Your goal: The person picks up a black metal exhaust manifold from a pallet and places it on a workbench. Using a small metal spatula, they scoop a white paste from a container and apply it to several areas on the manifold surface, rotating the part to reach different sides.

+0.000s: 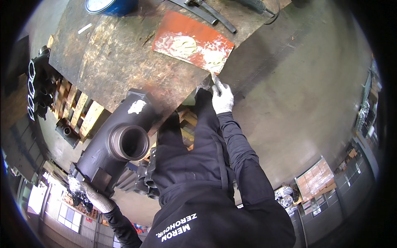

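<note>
A black cast pipe fitting [102, 142] with a round side outlet leans at the table's near left edge. A pale filler patch marks its upper end. My left hand [89, 193], in a whitish glove, grips the fitting's lower flanged end; part of the fingers is hidden behind it. On the table lies a red-orange sheet [173, 25] bearing two pale yellow dabs of paste [185, 45]. At the sheet's near right corner is my gloved right hand [222, 96], index finger stretched toward the paste and touching or almost touching the corner. Nothing shows in that hand.
The stained worktable [120, 62] carries a blue tub [111, 7], a hammer [211, 15], a flat metal bar [194, 11] and a corded tool [253, 5]. Wooden pallets [89, 118] and more black castings [40, 89] stand to the left. Concrete floor spreads to the right.
</note>
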Demonstrator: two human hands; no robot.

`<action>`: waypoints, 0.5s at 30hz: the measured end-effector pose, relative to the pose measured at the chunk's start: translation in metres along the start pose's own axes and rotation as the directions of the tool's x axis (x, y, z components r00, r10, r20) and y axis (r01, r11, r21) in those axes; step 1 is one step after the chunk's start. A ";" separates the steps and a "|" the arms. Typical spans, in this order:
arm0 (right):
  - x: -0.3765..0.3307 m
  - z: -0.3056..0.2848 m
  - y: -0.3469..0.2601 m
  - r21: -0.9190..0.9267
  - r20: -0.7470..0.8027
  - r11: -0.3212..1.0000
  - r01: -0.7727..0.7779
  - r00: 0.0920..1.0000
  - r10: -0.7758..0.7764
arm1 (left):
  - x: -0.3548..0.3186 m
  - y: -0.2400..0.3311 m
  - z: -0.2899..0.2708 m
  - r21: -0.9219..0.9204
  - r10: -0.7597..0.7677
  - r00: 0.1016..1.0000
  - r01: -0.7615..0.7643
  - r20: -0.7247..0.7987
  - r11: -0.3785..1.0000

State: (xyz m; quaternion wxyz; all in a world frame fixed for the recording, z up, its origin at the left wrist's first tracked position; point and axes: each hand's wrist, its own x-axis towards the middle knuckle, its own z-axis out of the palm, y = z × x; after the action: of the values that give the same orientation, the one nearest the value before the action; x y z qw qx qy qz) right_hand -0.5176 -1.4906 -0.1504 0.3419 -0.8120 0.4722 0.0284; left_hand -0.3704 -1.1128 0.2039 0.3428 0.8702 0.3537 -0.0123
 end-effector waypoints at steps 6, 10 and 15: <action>-0.003 0.006 -0.008 0.043 -0.013 0.999 0.023 1.000 -0.022 | 0.002 -0.004 -0.001 0.345 0.380 0.914 -0.406 0.142 0.846; 0.005 0.023 -0.011 0.307 0.155 0.942 -0.137 0.984 0.092 | -0.004 -0.016 -0.017 0.263 0.282 0.954 -0.300 0.105 0.917; -0.002 0.025 -0.024 0.747 0.460 0.406 -0.527 0.850 0.256 | 0.000 -0.030 -0.022 0.130 0.185 0.971 -0.205 0.151 0.970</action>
State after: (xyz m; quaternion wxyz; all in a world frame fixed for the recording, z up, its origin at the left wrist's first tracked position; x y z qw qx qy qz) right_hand -0.4932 -1.4672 -0.1560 0.7397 -0.3880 0.5496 -0.0154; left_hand -0.3936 -1.0837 0.2035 0.3017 0.9204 0.2401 -0.0642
